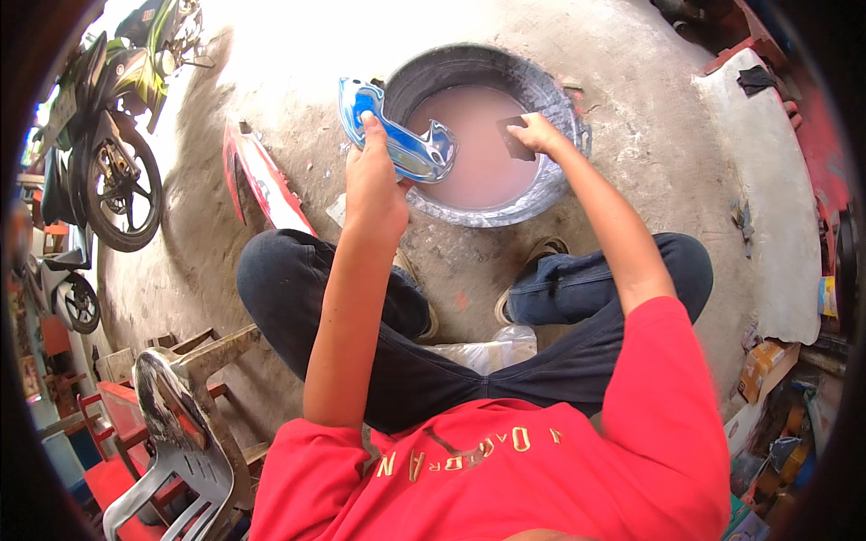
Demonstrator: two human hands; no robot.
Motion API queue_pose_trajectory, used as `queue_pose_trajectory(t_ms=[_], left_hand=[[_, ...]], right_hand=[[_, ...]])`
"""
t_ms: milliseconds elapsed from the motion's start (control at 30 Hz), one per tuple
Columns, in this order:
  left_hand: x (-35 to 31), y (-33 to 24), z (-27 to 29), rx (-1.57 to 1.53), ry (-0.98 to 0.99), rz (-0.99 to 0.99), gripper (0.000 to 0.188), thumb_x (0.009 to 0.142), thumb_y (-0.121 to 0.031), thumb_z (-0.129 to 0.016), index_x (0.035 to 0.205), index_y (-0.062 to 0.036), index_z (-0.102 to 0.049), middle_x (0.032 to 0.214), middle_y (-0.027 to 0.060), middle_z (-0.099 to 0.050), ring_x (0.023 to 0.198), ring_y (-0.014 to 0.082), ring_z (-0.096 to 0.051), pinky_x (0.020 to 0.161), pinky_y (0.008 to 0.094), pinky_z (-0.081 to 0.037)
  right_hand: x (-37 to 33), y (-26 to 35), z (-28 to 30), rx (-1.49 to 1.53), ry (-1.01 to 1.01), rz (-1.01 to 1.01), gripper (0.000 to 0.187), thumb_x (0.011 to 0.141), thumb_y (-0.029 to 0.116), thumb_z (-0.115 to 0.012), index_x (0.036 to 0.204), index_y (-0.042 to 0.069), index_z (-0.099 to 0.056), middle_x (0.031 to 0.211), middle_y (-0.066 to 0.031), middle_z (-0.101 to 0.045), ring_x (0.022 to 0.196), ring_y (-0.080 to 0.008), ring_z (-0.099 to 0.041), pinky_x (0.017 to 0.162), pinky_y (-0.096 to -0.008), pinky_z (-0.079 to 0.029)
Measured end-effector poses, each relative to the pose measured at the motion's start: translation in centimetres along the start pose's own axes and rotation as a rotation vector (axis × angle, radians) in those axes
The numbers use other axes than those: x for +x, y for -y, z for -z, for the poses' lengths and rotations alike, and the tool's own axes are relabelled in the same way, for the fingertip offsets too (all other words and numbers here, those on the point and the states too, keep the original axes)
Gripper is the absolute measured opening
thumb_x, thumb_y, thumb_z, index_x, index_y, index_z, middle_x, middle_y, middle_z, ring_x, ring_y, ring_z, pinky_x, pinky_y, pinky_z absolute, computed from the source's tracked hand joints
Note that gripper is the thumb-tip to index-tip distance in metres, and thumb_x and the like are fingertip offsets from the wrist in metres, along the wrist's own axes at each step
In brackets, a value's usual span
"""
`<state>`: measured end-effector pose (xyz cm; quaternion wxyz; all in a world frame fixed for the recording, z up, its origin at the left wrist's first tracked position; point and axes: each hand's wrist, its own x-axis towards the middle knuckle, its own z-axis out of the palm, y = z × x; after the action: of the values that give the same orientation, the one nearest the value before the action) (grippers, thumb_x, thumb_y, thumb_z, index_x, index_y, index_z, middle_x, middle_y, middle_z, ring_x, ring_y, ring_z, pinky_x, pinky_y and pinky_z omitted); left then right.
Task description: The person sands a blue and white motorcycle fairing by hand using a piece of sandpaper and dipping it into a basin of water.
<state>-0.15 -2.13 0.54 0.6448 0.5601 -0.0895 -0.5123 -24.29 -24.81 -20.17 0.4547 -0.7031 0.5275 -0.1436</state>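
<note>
My left hand [376, 185] is closed on a curved, glossy blue-and-white motorcycle fairing piece [406, 147], thumb lying on its upper face. The piece is over the left side of a round, dark grey basin [532, 77]. Murky pinkish water [471, 176] fills the bottom of the basin. Between the fingers and thumb of my right hand [543, 135] is a thin dark square sheet that looks like sandpaper [518, 144], held above the water near the basin's right side. The two hands are apart, and the sheet does not touch the fairing piece.
A red-and-white fairing panel [271, 185] lies on the concrete floor left of the basin. Motorcycles [117, 135] stand at the far left. A worn plastic chair [194, 442] is at the lower left. A pale slab [767, 207] and a cardboard box [767, 365] lie to the right.
</note>
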Motion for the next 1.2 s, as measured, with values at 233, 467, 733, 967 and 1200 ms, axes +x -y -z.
queue_pose_trajectory(t_ms=[233, 467, 733, 967, 1200], left_hand=[[0.5, 0.4, 1.4, -0.021, 0.027, 0.026, 0.058, 0.105, -0.051, -0.052, 0.137, -0.0048, -0.042, 0.129, 0.0136, -0.056, 0.114, 0.0277, -0.061, 0.091, 0.0498, -0.052], [0.6, 0.5, 1.2, -0.057, 0.038, 0.076, 0.057, 0.105, -0.048, -0.052, 0.142, -0.0062, -0.04, 0.132, 0.0153, -0.054, 0.119, 0.0317, -0.061, 0.095, 0.056, -0.056], [1.4, 0.8, 1.1, -0.185, 0.09, 0.025, 0.041, 0.108, -0.034, -0.051, 0.139, -0.0078, -0.043, 0.13, 0.0137, -0.055, 0.116, 0.0299, -0.062, 0.094, 0.0555, -0.055], [1.2, -0.1, 1.8, -0.213, 0.037, -0.009, 0.04, 0.105, -0.028, -0.056, 0.138, -0.0108, -0.043, 0.129, 0.011, -0.056, 0.115, 0.0265, -0.059, 0.093, 0.051, -0.05], [0.7, -0.2, 0.7, -0.304, 0.07, -0.078, 0.041, 0.106, -0.032, -0.054, 0.139, -0.0098, -0.043, 0.13, 0.0118, -0.056, 0.116, 0.0273, -0.058, 0.094, 0.051, -0.048]], right_hand=[[-0.2, -2.5, -10.6, -0.272, -0.049, -0.115, 0.035, 0.096, 0.027, -0.061, 0.127, 0.011, -0.069, 0.112, -0.0178, -0.074, 0.106, -0.0344, -0.07, 0.093, -0.04, -0.053], [0.5, -4.9, -15.1, -0.235, 0.008, -0.151, 0.03, 0.093, 0.026, -0.066, 0.123, 0.019, -0.071, 0.113, -0.0154, -0.073, 0.109, -0.0357, -0.069, 0.092, -0.0447, -0.054], [2.9, -4.0, -13.6, 0.214, 0.207, -0.178, 0.05, 0.091, 0.026, -0.073, 0.137, 0.011, -0.062, 0.11, -0.0107, -0.073, 0.092, -0.0212, -0.071, 0.073, -0.0372, -0.058], [2.7, 10.7, -2.4, 0.225, 0.146, 0.02, 0.031, 0.099, 0.031, -0.067, 0.115, 0.004, -0.071, 0.091, -0.0017, -0.072, 0.074, -0.0083, -0.064, 0.063, -0.0278, -0.053], [-6.2, 20.5, 2.0, -0.164, -0.034, 0.601, 0.035, 0.099, 0.023, -0.062, 0.124, -0.002, -0.067, 0.099, -0.0113, -0.075, 0.085, -0.0189, -0.07, 0.077, -0.0331, -0.056]])
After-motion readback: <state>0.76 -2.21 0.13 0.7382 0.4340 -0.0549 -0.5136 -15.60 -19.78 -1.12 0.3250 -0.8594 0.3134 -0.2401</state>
